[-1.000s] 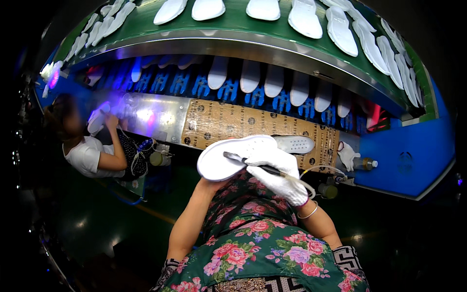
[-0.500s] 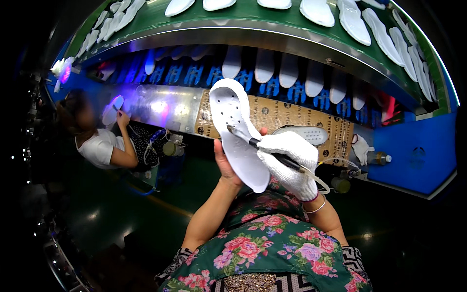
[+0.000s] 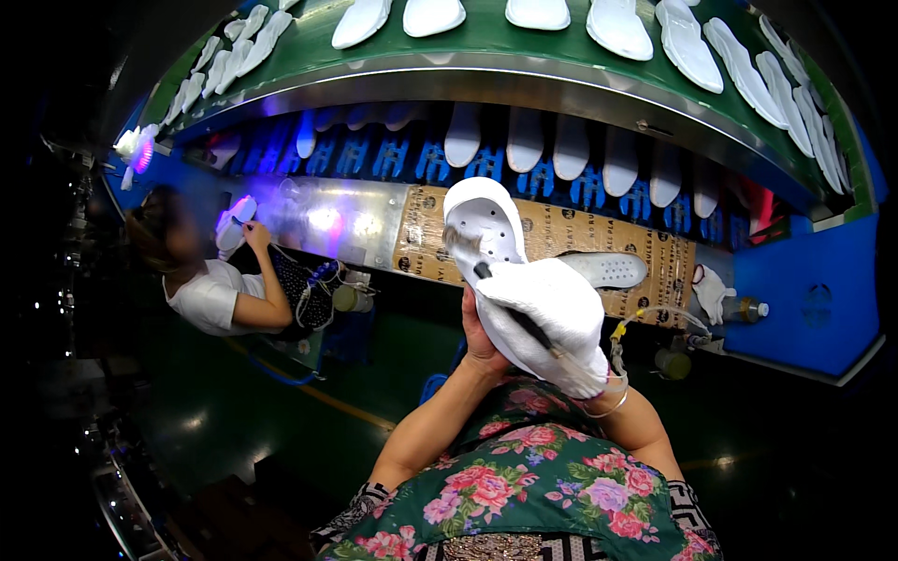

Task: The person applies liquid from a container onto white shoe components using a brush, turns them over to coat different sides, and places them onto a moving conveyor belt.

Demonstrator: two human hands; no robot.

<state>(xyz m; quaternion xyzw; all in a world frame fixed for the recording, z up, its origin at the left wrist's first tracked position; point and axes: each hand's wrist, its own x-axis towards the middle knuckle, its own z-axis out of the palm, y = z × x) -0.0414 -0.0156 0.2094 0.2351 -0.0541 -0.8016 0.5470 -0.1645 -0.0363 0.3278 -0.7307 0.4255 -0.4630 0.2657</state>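
Observation:
A white shoe sole (image 3: 500, 220) with small holes in its bed is held up in front of my body, tilted. My bare left hand (image 3: 480, 338) grips its near left edge, the thumb showing along the side. Over the sole is my right hand (image 3: 557, 313), in a white knitted glove. Its fingers close round a black-handled brush (image 3: 533, 329) with a thin clear tube at its rear end. The brush's tip is smeared by motion over the holed part of the sole. The glove hides the sole's near half.
A second sole (image 3: 622, 271) lies on the cardboard sheet (image 3: 421, 252). Soles sit on a green conveyor belt (image 3: 552, 45) and in blue holders (image 3: 536, 178) below it. At right are a loose glove (image 3: 711, 294) and a bottle (image 3: 748, 309). A co-worker (image 3: 220, 285) handles another sole at left.
The sole has turned more upright and shifted right and slightly down in the picture. My right hand and brush now cover more of it. The whole view has shifted a little.

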